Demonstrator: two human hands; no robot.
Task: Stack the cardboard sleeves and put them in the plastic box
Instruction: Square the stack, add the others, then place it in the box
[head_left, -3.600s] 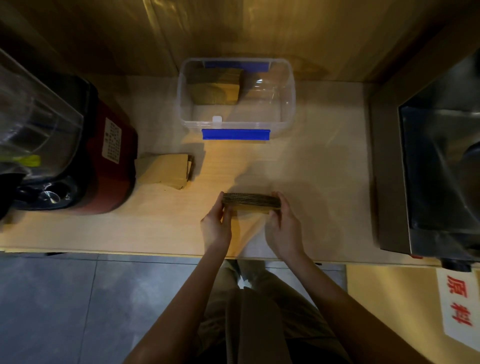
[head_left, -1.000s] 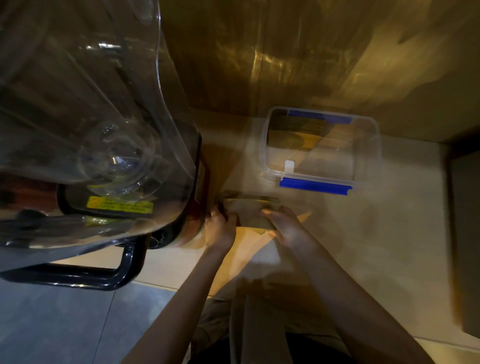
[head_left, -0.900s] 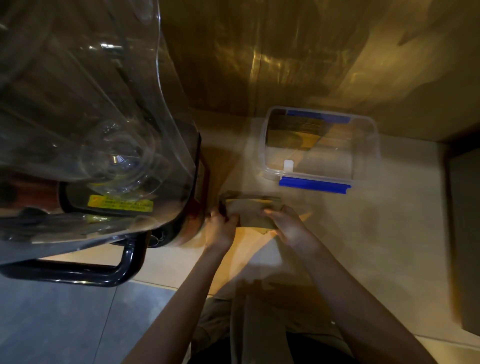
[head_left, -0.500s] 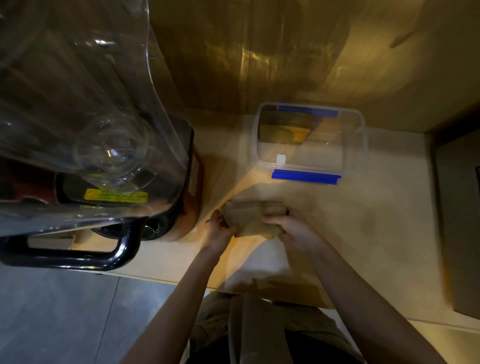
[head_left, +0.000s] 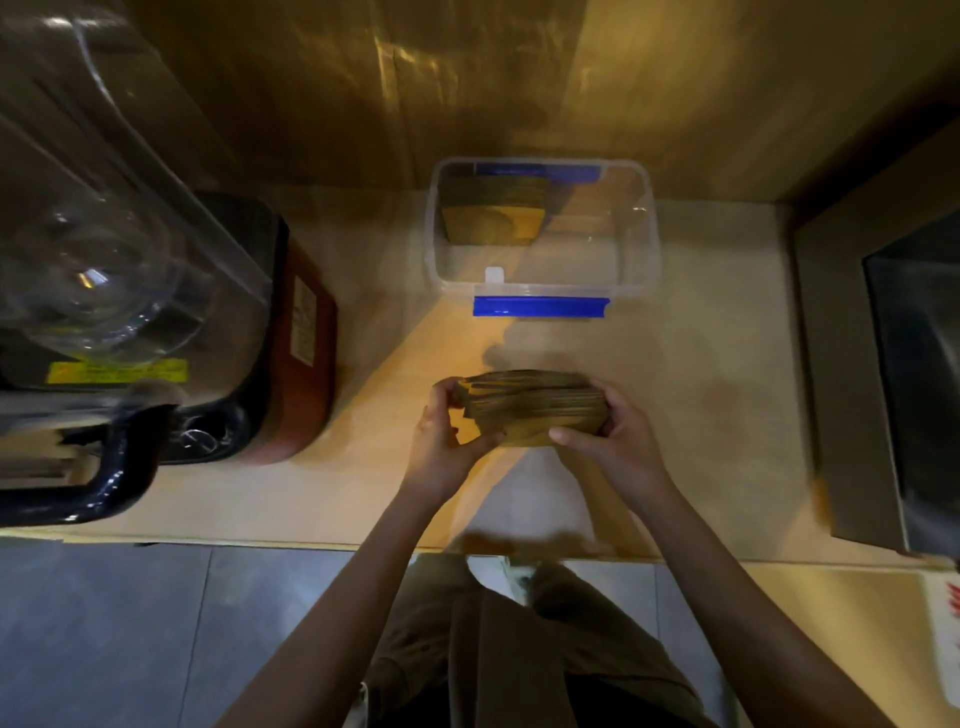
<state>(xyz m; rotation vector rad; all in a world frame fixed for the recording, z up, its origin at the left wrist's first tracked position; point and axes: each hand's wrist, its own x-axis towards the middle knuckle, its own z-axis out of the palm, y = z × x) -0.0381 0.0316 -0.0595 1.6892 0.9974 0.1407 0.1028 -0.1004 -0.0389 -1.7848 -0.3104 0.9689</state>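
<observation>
A thick stack of brown cardboard sleeves (head_left: 532, 408) is held above the middle of the wooden counter. My left hand (head_left: 441, 441) grips its left end and my right hand (head_left: 613, 441) grips its right end. Behind them stands the clear plastic box (head_left: 631, 283) with blue clips on its near and far rims. Another bundle of cardboard sleeves (head_left: 491, 213) stands upright inside the box at its back left corner.
A blender (head_left: 130, 291) with a clear jar, red base and black handle fills the counter's left side. A dark metal appliance (head_left: 883, 364) stands at the right. A wooden wall rises behind the box. The counter edge (head_left: 311, 543) runs below my hands, with grey floor beneath.
My hands gathered the pile that lay beside the blender together with the held stack and brought the thicker stack rightward to the counter's middle. The view swung back right.
</observation>
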